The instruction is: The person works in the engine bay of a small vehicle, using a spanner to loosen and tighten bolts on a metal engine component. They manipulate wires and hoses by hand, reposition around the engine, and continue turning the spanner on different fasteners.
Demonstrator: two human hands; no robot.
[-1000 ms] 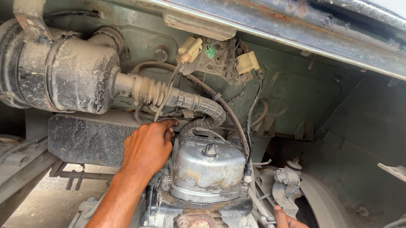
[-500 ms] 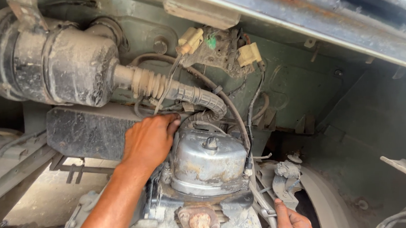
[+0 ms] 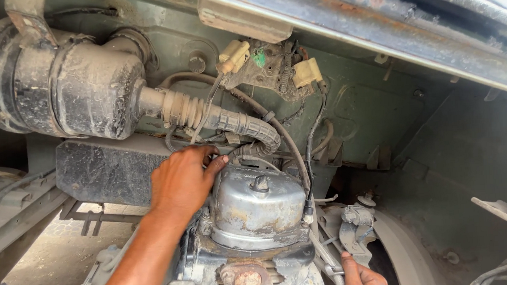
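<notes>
The left hand (image 3: 182, 180) lies against the upper left side of a dull silver dome cover (image 3: 258, 207) in the middle of an engine bay. Its fingers (image 3: 216, 163) curl over the cover's top edge, toward the spot where a ribbed black hose (image 3: 228, 123) bends down behind the cover. The hand is pressed on the metal rather than clamped round anything; whether the fingertips pinch some small part behind the cover cannot be told, as they are partly hidden. The forearm runs down to the lower left of the view.

The right hand (image 3: 363, 279) shows only in part at the bottom edge, just right of the cover. Its fingers are bent round a thin metal piece (image 3: 332, 269) below a grey bracket (image 3: 354, 224), and seem closed on it, though most of the hand is cut off by the frame. The two hands are well apart, with the cover between them.

The hose leads left into a large dusty black canister (image 3: 65, 84). A flat black box (image 3: 110, 170) sits under the canister, just beside the left hand. Above the cover, cream-coloured connectors (image 3: 234, 54) with wires hang on the green wall (image 3: 370, 110). A rusty stub (image 3: 248, 280) sticks out below the cover
</notes>
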